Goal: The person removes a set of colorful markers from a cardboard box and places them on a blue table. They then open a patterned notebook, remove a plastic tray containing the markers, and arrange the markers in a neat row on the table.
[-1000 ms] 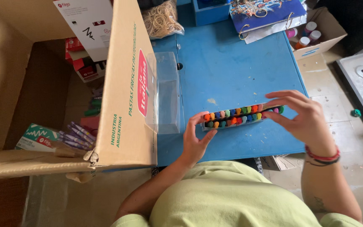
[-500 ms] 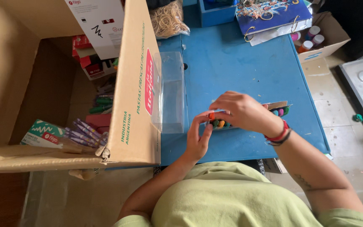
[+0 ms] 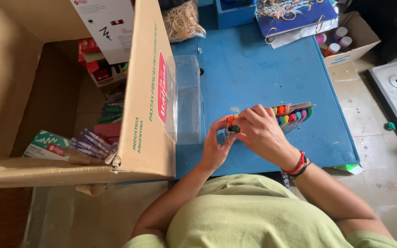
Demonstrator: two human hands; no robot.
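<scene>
One head-worn camera looks steeply down, close over the blue table (image 3: 263,69).

A small stationery packing workshop is suggested: a blue worktable (image 3: 263,69), a stocked cardboard box (image 3: 148,92), rubber bands (image 3: 182,20), paint pots (image 3: 336,41).

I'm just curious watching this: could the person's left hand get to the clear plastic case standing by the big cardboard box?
Probably yes. The left hand is on the row of coloured markers, and the clear plastic case stands just beside it on the blue table, with only bare tabletop between them.
</scene>
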